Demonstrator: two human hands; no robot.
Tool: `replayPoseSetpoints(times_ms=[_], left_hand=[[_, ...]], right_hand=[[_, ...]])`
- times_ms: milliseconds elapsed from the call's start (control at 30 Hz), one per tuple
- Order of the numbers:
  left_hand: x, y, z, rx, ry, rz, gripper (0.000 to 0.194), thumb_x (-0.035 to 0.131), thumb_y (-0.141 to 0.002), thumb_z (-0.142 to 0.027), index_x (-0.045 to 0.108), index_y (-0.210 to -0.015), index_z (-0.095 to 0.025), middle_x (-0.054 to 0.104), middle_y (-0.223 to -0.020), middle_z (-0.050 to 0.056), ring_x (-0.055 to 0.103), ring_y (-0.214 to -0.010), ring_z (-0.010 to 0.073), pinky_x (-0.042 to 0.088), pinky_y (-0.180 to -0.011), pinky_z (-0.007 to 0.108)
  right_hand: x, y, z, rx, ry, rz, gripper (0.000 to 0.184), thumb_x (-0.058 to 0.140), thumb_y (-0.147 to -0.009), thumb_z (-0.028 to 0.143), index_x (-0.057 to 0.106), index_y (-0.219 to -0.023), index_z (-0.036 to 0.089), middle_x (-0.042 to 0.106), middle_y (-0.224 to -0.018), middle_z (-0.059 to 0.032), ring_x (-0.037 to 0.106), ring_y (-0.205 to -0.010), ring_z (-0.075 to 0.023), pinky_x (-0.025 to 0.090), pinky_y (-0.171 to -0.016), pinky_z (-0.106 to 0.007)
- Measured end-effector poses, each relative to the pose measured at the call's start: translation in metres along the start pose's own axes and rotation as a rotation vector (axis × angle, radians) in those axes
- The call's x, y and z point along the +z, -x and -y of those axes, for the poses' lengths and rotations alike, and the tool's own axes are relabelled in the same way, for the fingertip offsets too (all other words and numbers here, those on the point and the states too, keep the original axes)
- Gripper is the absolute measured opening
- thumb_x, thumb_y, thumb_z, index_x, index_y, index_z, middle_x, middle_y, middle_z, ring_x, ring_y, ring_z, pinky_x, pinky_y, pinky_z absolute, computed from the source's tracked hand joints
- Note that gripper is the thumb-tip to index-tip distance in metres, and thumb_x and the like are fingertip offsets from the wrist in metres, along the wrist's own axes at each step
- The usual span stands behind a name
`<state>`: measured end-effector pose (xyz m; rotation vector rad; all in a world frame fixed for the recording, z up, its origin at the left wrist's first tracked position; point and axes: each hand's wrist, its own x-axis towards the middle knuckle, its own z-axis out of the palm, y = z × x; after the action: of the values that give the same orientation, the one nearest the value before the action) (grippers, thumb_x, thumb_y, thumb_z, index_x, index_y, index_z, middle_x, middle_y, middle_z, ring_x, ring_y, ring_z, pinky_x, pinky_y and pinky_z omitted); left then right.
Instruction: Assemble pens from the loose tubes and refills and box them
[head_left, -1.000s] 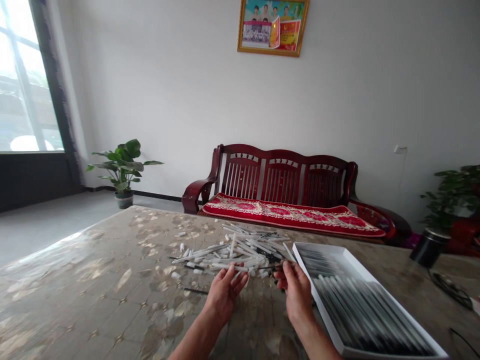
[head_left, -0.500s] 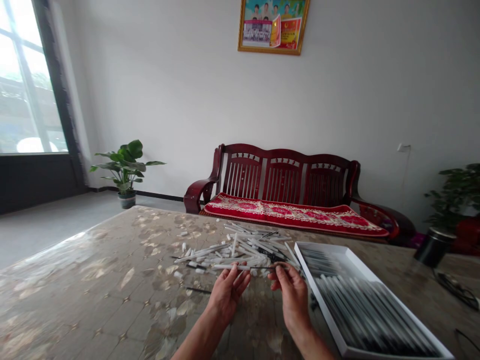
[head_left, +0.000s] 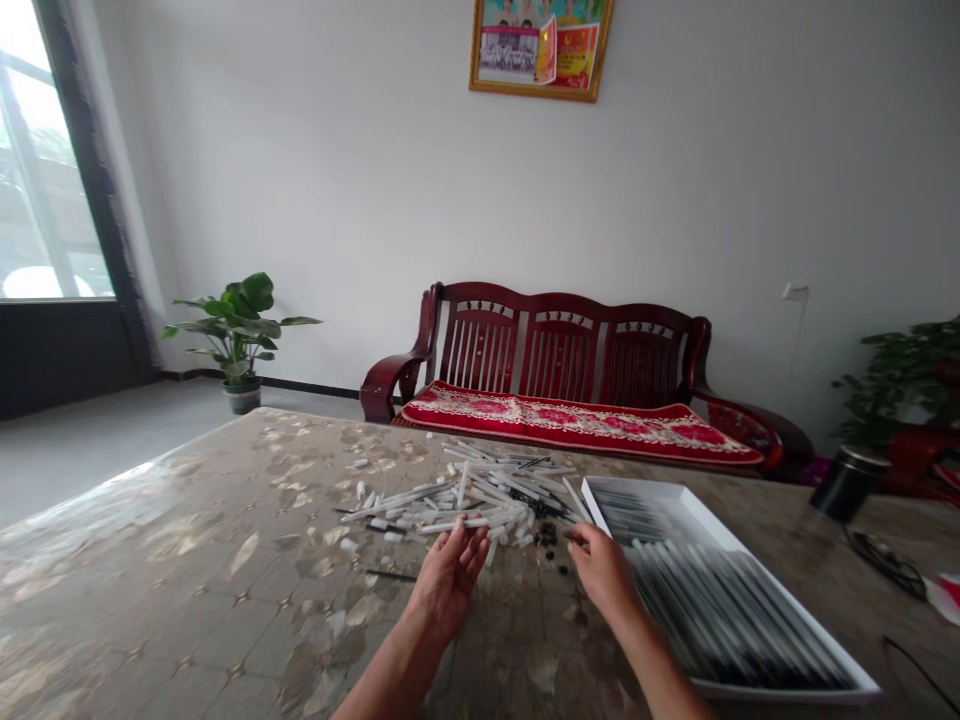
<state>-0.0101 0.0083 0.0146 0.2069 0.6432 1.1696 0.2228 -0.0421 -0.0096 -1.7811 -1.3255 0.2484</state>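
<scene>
My left hand [head_left: 452, 562] grips a whitish pen barrel [head_left: 455, 524] between thumb and fingers, level above the table. My right hand [head_left: 600, 562] is off to the right, its thumb and fingertips pinched together beside several small black pen parts [head_left: 550, 540]. Whatever may be between those fingertips is too small to make out. Behind both hands spreads a loose pile of translucent pen barrels, caps and dark refills [head_left: 487, 490]. A thin black refill [head_left: 390, 575] lies on the table left of my left hand.
A white open box [head_left: 780, 690] with rows of dark-filled pens stands right of my right hand. The patterned table [head_left: 225, 600] stretches left. Beyond it is a red wooden bench [head_left: 566, 360]. A black canister [head_left: 847, 485] and cable [head_left: 889, 565] are at the right.
My right hand has moved right, away from the barrel and the thin dark refill at its end, to the small black parts. My left hand still holds the barrel. The view has shifted slightly.
</scene>
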Motion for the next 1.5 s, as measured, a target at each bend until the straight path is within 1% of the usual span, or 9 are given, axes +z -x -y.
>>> replayPoseSetpoints(times_ms=[67,133,300,500,600,867,1000,1300,1500], left_hand=[[0.000,0.001,0.002,-0.011,-0.023,0.016,0.008,0.057,-0.091,-0.007,0.061,-0.087,-0.012,0.075,-0.076,0.008,0.074,-0.064,0.0142,0.062,-0.060,0.021],[-0.001,0.002,0.004,-0.014,-0.050,0.022,0.009,0.056,-0.091,-0.006,0.061,-0.087,-0.012,0.075,-0.077,0.009,0.074,-0.064,0.0141,0.062,-0.060,0.021],[0.000,0.005,0.008,-0.008,-0.118,0.018,0.010,0.056,-0.090,-0.003,0.060,-0.087,-0.012,0.074,-0.075,0.008,0.074,-0.065,0.0148,0.062,-0.062,0.023],[0.001,0.007,0.013,-0.009,-0.148,0.034,0.011,0.057,-0.089,-0.002,0.060,-0.089,-0.012,0.073,-0.076,0.007,0.074,-0.064,0.0142,0.062,-0.062,0.023],[0.001,0.008,0.015,-0.007,-0.151,0.038,0.011,0.058,-0.088,-0.002,0.060,-0.087,-0.012,0.073,-0.076,0.007,0.073,-0.063,0.0143,0.062,-0.063,0.024],[0.000,0.008,0.017,0.011,-0.153,0.048,0.011,0.064,-0.084,-0.001,0.062,-0.084,-0.012,0.073,-0.074,0.007,0.073,-0.065,0.0145,0.062,-0.065,0.024],[0.000,0.009,0.018,0.003,-0.172,0.051,0.011,0.065,-0.083,-0.002,0.062,-0.085,-0.012,0.073,-0.076,0.007,0.073,-0.065,0.0143,0.063,-0.066,0.024],[-0.001,0.009,0.020,0.017,-0.195,0.065,0.011,0.066,-0.083,-0.002,0.063,-0.085,-0.012,0.074,-0.075,0.007,0.073,-0.065,0.0140,0.062,-0.066,0.024],[-0.002,0.008,0.020,0.026,-0.194,0.068,0.014,0.072,-0.078,-0.003,0.063,-0.084,-0.013,0.074,-0.075,0.007,0.073,-0.066,0.0154,0.062,-0.066,0.025]], right_hand=[[-0.003,0.002,-0.003,-0.009,0.114,0.067,0.019,0.055,-0.075,0.020,0.072,-0.082,0.023,0.076,-0.086,-0.0042,0.071,-0.082,-0.0215,0.052,-0.075,-0.029],[-0.002,0.007,0.004,-0.046,0.207,0.108,0.019,0.056,-0.077,0.019,0.073,-0.084,0.023,0.075,-0.089,-0.0038,0.070,-0.086,-0.0209,0.050,-0.078,-0.029],[0.007,0.016,0.026,-0.094,0.438,0.126,0.016,0.059,-0.083,0.017,0.073,-0.084,0.024,0.072,-0.092,-0.0047,0.069,-0.090,-0.0215,0.047,-0.078,-0.028],[0.011,0.020,0.033,-0.109,0.639,0.114,0.011,0.059,-0.087,0.015,0.068,-0.088,0.021,0.071,-0.096,-0.0058,0.069,-0.088,-0.0206,0.045,-0.069,-0.026],[0.014,0.023,0.038,-0.162,0.613,0.058,0.010,0.057,-0.090,0.016,0.066,-0.091,0.021,0.072,-0.098,-0.0054,0.070,-0.087,-0.0198,0.044,-0.067,-0.025],[0.035,0.035,0.054,-0.369,0.391,-0.122,0.011,0.056,-0.091,0.018,0.064,-0.088,0.024,0.074,-0.086,-0.0035,0.070,-0.074,-0.0199,0.043,-0.061,-0.026],[0.037,0.036,0.058,-0.400,0.343,-0.135,0.013,0.054,-0.092,0.018,0.064,-0.086,0.024,0.073,-0.084,-0.0027,0.070,-0.074,-0.0195,0.043,-0.061,-0.026],[0.037,0.038,0.058,-0.439,0.364,-0.162,0.020,0.047,-0.097,0.024,0.064,-0.087,0.023,0.071,-0.084,-0.0037,0.068,-0.072,-0.0183,0.043,-0.061,-0.026],[0.037,0.039,0.060,-0.484,0.386,-0.184,0.022,0.046,-0.098,0.025,0.063,-0.086,0.024,0.069,-0.080,-0.0036,0.067,-0.069,-0.0177,0.042,-0.058,-0.026]])
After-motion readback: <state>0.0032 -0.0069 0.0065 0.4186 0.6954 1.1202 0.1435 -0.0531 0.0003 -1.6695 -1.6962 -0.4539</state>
